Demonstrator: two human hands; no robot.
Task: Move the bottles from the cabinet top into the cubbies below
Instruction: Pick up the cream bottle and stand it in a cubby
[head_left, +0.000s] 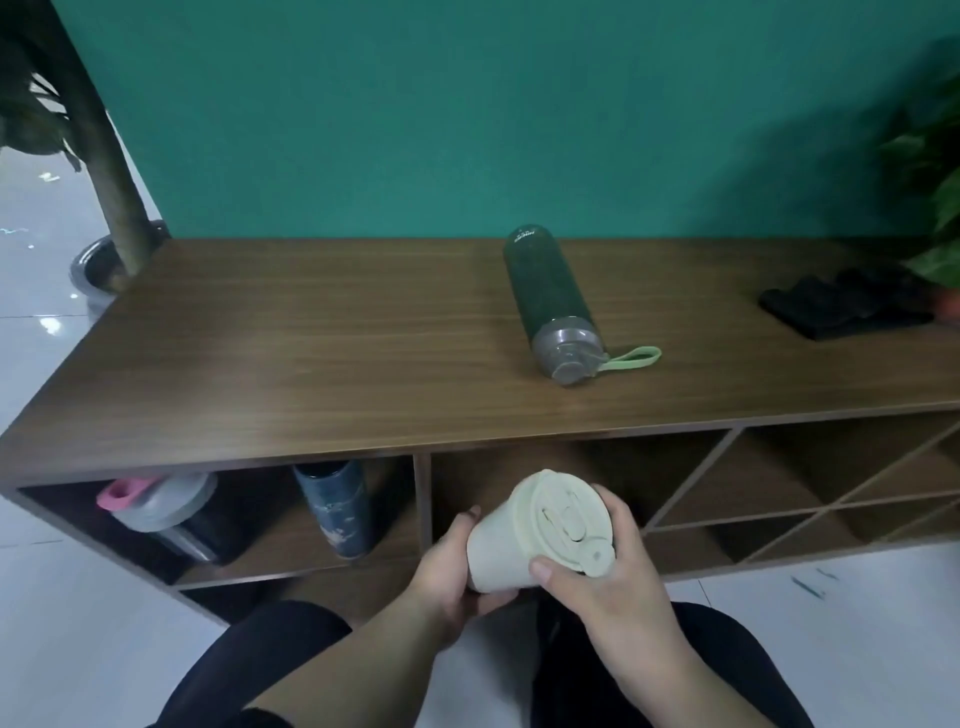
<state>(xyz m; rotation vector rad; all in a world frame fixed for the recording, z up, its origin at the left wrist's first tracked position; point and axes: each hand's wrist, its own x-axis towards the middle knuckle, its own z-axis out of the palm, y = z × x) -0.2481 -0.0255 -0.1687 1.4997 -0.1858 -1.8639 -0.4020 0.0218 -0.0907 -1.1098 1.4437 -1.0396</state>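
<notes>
I hold a pale cream bottle (506, 545) in both hands, in front of the middle cubby (519, 467) of the wooden cabinet (311, 353). Its lid faces me. My left hand (447, 577) cups its body from below and my right hand (602, 566) wraps its lid end. A dark green bottle (545, 291) with a grey cap and light green strap lies on its side on the cabinet top. In the left cubby a dark blue bottle (340, 506) stands, and beside it lies a grey bottle with a pink lid (156, 501).
Black folded cloth (841, 306) lies at the top's right end beside a potted plant (940, 228). A tree trunk in a pot (111, 208) stands left of the cabinet. Diagonal-slatted cubbies (831, 493) fill the right. My knees are below.
</notes>
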